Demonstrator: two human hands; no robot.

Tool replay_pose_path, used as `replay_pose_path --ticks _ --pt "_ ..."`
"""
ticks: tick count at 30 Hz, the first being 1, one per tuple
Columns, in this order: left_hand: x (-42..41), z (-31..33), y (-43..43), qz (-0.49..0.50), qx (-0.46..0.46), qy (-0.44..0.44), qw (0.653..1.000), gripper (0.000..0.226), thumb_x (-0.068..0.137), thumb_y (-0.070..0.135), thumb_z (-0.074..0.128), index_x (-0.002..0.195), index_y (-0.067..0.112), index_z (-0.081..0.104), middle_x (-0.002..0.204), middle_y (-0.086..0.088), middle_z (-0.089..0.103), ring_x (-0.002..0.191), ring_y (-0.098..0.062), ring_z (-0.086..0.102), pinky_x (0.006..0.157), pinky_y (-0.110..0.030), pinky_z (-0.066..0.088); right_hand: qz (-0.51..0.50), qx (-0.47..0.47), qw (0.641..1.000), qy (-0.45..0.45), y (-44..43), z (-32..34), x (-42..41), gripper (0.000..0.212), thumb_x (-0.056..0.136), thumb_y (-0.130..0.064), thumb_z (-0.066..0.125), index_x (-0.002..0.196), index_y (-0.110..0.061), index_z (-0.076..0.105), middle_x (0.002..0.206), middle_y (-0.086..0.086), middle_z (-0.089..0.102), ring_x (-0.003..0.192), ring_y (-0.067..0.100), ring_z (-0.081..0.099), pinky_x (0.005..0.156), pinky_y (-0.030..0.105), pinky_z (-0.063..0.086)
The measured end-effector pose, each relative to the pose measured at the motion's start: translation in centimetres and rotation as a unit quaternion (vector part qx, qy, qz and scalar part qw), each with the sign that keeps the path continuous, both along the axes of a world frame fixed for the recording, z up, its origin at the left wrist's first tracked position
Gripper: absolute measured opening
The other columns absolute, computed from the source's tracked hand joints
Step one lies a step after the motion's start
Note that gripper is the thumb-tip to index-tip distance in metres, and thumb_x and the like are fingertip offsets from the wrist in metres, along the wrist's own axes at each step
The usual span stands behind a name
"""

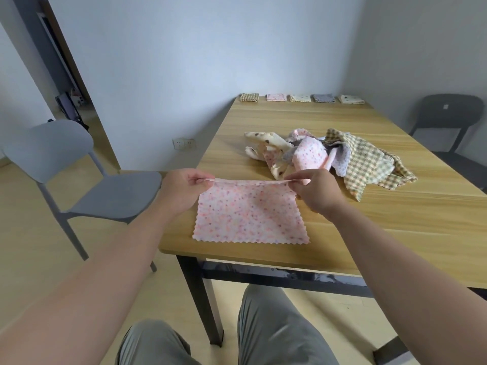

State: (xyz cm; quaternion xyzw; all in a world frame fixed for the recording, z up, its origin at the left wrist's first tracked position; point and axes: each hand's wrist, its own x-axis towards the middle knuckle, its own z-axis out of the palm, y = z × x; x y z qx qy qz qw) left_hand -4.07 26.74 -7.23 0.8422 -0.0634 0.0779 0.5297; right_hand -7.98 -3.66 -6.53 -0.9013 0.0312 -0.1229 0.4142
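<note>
Grey trousers point(276, 327) sit below the surface point(395, 227); left hand point(181, 191) and right hand point(316, 192), apart, each pinch a far corner of the pink dotted cloth point(250, 219), whose near part lies on the surface near its front edge.

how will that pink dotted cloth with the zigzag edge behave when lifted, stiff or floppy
Probably floppy: the pink dotted cloth bends up from the wooden table where the left hand and right hand pinch its far corners, the rest lying flat. Likely light, since fingertip pinches alone raise that edge. Its fuzzy-looking surface should hardly slide.
</note>
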Motion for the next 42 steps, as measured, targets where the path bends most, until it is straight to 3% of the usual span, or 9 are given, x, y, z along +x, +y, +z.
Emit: replay_pose_path --ticks 3,6,9,13,19,25,31,36,42 --pt "-1.3 -0.6 0.8 -0.011 0.006 -0.005 1.0 0.011 0.09 0.021 0.077 0.098 0.028 0.079 0.101 0.016 0.075 0.096 0.006 0.067 0.082 -0.008 0.049 0.019 -0.027 0.999 -0.005 0.0 -0.6 -1.4 0.016 0.096 -0.022 0.067 0.107 -0.025 0.077 0.085 -0.012 0.075 0.064 -0.003 0.063 0.054 0.009 0.043" --pt "-2.7 -1.4 1.4 -0.017 0.034 -0.003 0.999 0.017 0.087 0.018 0.079 0.1 0.027 0.078 0.107 0.013 0.075 0.104 -0.003 0.068 0.095 -0.024 0.052 0.048 -0.045 0.998 -0.004 -0.1 -1.6 -3.1 0.017 0.094 -0.016 0.068 0.107 -0.021 0.078 0.1 -0.014 0.07 0.088 -0.005 0.062 0.07 0.003 0.043" --pt "-3.8 -2.3 1.5 -0.033 0.078 0.002 0.996 0.02 0.084 0.014 0.081 0.097 0.029 0.077 0.116 0.009 0.073 0.111 -0.008 0.066 0.101 -0.031 0.052 0.08 -0.072 0.994 -0.001 0.1 -2.4 -4.8 0.018 0.093 -0.012 0.067 0.107 -0.02 0.076 0.102 -0.011 0.072 0.098 0.004 0.066 0.081 0.011 0.049" --pt "-5.1 -3.0 1.8 -0.051 0.132 -0.016 0.99 0.018 0.084 0.015 0.08 0.091 0.031 0.077 0.117 0.011 0.072 0.112 -0.007 0.064 0.099 -0.029 0.054 0.084 -0.107 0.99 -0.024 0.1 -2.9 -6.4 0.018 0.089 -0.013 0.072 0.105 -0.021 0.076 0.104 -0.01 0.069 0.099 0.006 0.063 0.087 0.023 0.054" --pt "-6.4 -3.6 2.1 -0.048 0.208 -0.022 0.977 0.016 0.085 0.021 0.08 0.092 0.034 0.077 0.123 0.014 0.07 0.104 0.003 0.058 0.084 -0.01 0.044 0.117 -0.152 0.979 -0.074 -0.6 -4.4 -7.3 0.016 0.088 -0.014 0.074 0.102 -0.02 0.078 0.11 -0.013 0.066 0.101 0.001 0.059 0.086 0.0 0.039" --pt "-6.8 -3.9 2.0 -0.041 0.23 -0.027 0.972 0.012 0.086 0.024 0.078 0.095 0.032 0.078 0.123 0.016 0.069 0.097 0.009 0.054 0.076 -0.002 0.035 0.129 -0.14 0.967 -0.169 -0.7 -5.9 -8.2 0.01 0.085 -0.022 0.081 0.092 -0.014 0.081 0.102 -0.005 0.07 0.09 0.003 0.065 0.081 0.005 0.046" --pt "-6.8 -4.3 2.2 -0.045 0.218 -0.024 0.975 0.01 0.087 0.025 0.078 0.095 0.031 0.078 0.123 0.016 0.068 0.108 0.002 0.056 0.08 -0.004 0.035 0.136 -0.133 0.97 -0.152 -0.3 -6.3 -8.3 0.015 0.089 -0.032 0.075 0.089 -0.018 0.081 0.102 -0.009 0.067 0.083 0.003 0.064 0.073 0.007 0.046" --pt "-6.9 -4.2 2.5 -0.055 0.178 -0.022 0.982 0.012 0.085 0.025 0.08 0.092 0.034 0.079 0.121 0.017 0.069 0.114 -0.004 0.059 0.099 -0.023 0.047 0.125 -0.131 0.972 -0.148 -0.3 -6.3 -8.3 0.017 0.09 -0.034 0.073 0.089 -0.019 0.079 0.102 -0.01 0.065 0.085 0.003 0.064 0.075 0.007 0.046" --pt "-7.1 -4.3 2.4 -0.059 0.168 -0.032 0.983 0.015 0.084 0.025 0.082 0.097 0.031 0.08 0.123 0.018 0.066 0.108 0.003 0.056 0.087 -0.009 0.042 0.105 -0.121 0.975 -0.157 -0.2 -6.0 -8.0 0.013 0.093 -0.026 0.071 0.09 -0.015 0.077 0.101 -0.006 0.064 0.089 0.007 0.062 0.077 0.013 0.049"
